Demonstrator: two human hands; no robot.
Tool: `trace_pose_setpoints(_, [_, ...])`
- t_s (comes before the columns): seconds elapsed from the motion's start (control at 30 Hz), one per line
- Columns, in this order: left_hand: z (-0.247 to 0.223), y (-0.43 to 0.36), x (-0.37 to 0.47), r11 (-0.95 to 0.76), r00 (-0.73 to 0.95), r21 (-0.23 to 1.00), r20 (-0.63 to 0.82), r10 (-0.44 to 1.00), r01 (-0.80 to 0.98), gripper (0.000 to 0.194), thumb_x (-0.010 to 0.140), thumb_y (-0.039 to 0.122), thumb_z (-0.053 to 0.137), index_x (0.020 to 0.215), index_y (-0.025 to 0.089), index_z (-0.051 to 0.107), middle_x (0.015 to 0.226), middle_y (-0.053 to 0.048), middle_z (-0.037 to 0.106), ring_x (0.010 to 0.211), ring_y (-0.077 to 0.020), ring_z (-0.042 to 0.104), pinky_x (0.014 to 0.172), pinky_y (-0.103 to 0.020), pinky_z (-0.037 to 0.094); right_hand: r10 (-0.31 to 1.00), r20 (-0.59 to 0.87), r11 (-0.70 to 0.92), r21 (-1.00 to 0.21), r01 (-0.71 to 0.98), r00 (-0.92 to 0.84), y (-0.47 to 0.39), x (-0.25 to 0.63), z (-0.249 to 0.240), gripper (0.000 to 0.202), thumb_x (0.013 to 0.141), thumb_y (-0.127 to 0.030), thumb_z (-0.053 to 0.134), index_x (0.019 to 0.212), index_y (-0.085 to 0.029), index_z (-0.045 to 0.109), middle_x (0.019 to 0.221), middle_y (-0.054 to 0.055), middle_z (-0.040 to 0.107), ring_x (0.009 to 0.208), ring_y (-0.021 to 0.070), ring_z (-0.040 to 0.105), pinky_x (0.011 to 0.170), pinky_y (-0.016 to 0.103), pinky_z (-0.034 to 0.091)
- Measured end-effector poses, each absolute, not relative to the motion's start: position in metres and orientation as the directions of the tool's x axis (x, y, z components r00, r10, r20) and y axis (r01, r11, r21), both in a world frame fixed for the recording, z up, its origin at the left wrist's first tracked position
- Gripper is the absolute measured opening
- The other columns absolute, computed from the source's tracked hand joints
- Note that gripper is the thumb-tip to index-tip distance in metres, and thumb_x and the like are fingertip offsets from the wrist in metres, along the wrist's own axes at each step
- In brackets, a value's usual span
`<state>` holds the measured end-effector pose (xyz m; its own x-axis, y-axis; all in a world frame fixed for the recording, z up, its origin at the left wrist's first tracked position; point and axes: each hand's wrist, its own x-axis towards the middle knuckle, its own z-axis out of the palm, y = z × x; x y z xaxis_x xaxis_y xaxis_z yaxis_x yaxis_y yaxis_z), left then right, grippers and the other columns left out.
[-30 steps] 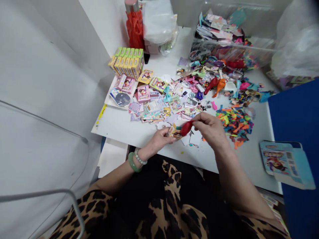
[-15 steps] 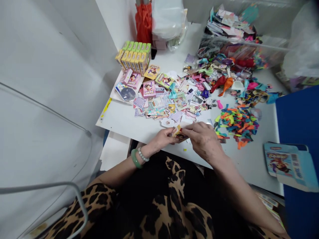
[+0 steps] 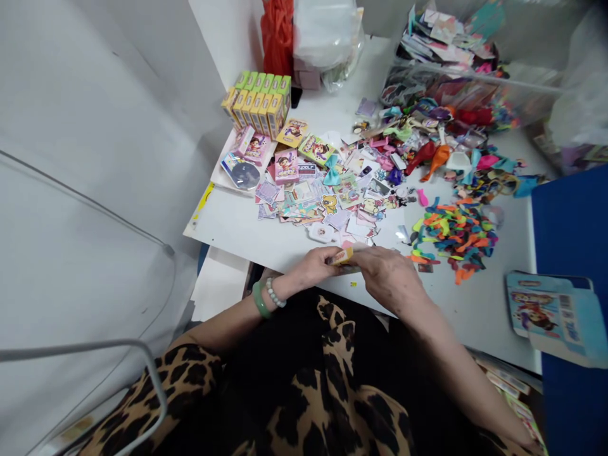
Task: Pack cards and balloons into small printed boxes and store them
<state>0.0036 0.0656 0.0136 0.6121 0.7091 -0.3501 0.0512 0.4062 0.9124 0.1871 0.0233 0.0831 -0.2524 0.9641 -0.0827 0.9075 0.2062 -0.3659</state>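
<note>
Over the front edge of the white table, my left hand (image 3: 317, 266) is closed on one end of a small yellow box (image 3: 342, 256). My right hand (image 3: 388, 275) grips the other end, its fingers covering much of the box. Just beyond the hands lies a spread of small paper stickers (image 3: 299, 206), with a bear sticker (image 3: 329, 203) among them. A white plastic piece (image 3: 319, 232) sits on the near side of that spread. Pink, green and yellow small boxes rest behind it, including a pink box (image 3: 286, 166).
Rows of yellow and green boxes (image 3: 261, 104) stand at the back left. Several colourful balloons (image 3: 456, 237) lie in a pile on the right. Behind them stands a clear bin (image 3: 475, 79) of cards. An opened blue carton (image 3: 553, 316) is at the right edge.
The yellow box has been tilted, so its narrow end now faces up and its printed front is mostly out of sight. The camera view has shifted slightly.
</note>
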Motion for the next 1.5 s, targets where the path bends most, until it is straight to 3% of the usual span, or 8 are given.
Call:
trace_pose_setpoints(0.17, [0.016,0.06,0.004,0.527,0.662,0.849,-0.416,0.624,0.037,0.028,0.071,0.033,0.086,0.089,0.016,0.073,0.083,0.001,0.07,0.076,-0.0134,0.061,0.074,-0.027,0.047,0.932,-0.223,0.187,-0.383,0.905,-0.287,0.017,0.199,0.087,0.031,0.085,-0.006,0.053,0.096,-0.025,0.075,0.08,0.006,0.069,0.073,0.0223,0.062,0.068,0.032,0.041])
trace_pose_setpoints(0.37, [0.022,0.056,-0.001,0.718,0.691,0.693,-0.489,0.533,-0.063,0.046,0.063,0.034,0.094,0.1,0.016,0.075,0.1,-0.008,0.077,0.087,-0.0204,0.07,0.08,-0.033,0.054,0.989,0.078,-0.008,-0.825,0.565,0.128,0.002,0.211,0.084,0.022,0.096,-0.041,0.057,0.096,-0.028,0.075,0.1,0.008,0.077,0.097,0.0269,0.07,0.087,0.043,0.055])
trace_pose_setpoints(0.47, [0.022,0.051,0.0,0.732,0.715,0.674,-0.464,0.523,-0.099,0.047,0.061,0.033,0.097,0.1,0.016,0.077,0.104,-0.009,0.078,0.094,-0.0218,0.07,0.092,-0.036,0.053,0.922,-0.184,-0.291,-0.909,0.298,0.34,-0.009,0.211,0.075,0.023,0.083,-0.049,0.071,0.086,-0.026,0.075,0.085,0.005,0.074,0.081,0.0246,0.067,0.077,0.041,0.054])
trace_pose_setpoints(0.57, [0.021,0.046,0.001,0.741,0.755,0.668,-0.449,0.478,-0.073,0.051,0.06,0.038,0.099,0.102,0.017,0.078,0.106,-0.007,0.079,0.1,-0.0222,0.071,0.099,-0.036,0.051,0.83,-0.512,-0.515,-0.856,-0.048,0.22,-0.02,0.202,0.061,0.03,0.072,-0.053,0.077,0.077,-0.024,0.074,0.072,0.002,0.069,0.065,0.019,0.058,0.063,0.034,0.048])
trace_pose_setpoints(0.73, [0.028,0.04,-0.002,0.741,0.82,0.67,-0.447,0.358,0.042,0.046,0.077,0.056,0.088,0.106,0.021,0.079,0.114,-0.007,0.08,0.114,-0.0254,0.069,0.106,-0.037,0.05,0.718,-0.661,-0.612,-0.749,-0.254,0.22,-0.034,0.185,0.042,0.033,0.062,-0.046,0.081,0.085,-0.023,0.077,0.072,0.0,0.072,0.065,0.0187,0.059,0.064,0.032,0.046])
trace_pose_setpoints(0.87, [0.034,0.04,-0.001,0.734,0.776,0.676,-0.493,0.393,0.058,0.035,0.098,0.051,0.066,0.101,0.018,0.08,0.112,-0.009,0.081,0.113,-0.0251,0.069,0.106,-0.039,0.049,0.737,-0.649,-0.604,-0.758,-0.248,0.189,-0.038,0.183,0.041,0.035,0.065,-0.049,0.08,0.089,-0.024,0.077,0.073,0.001,0.072,0.067,0.0205,0.061,0.065,0.032,0.047])
trace_pose_setpoints(1.3, [0.024,0.033,0.007,0.873,0.68,0.474,-0.678,0.28,0.114,0.023,0.089,0.041,0.072,0.091,0.019,0.081,0.091,-0.006,0.08,0.087,-0.0218,0.07,0.083,-0.034,0.056,0.74,-0.664,-0.622,-0.736,-0.267,0.106,-0.044,0.184,0.044,0.026,0.065,-0.049,0.08,0.078,-0.026,0.076,0.076,0.004,0.075,0.068,0.0247,0.065,0.058,0.035,0.049])
trace_pose_setpoints(1.5, [0.0,0.038,0.016,0.719,0.515,0.668,-0.692,0.506,0.191,0.006,0.064,0.021,0.072,0.07,0.02,0.072,0.062,0.003,0.063,0.061,-0.0163,0.055,0.062,-0.029,0.047,0.924,-0.319,-0.358,-0.915,0.188,0.208,-0.044,0.19,0.011,0.023,0.078,-0.049,0.075,0.089,-0.032,0.086,0.105,0.005,0.082,0.105,0.0364,0.075,0.094,0.05,0.062])
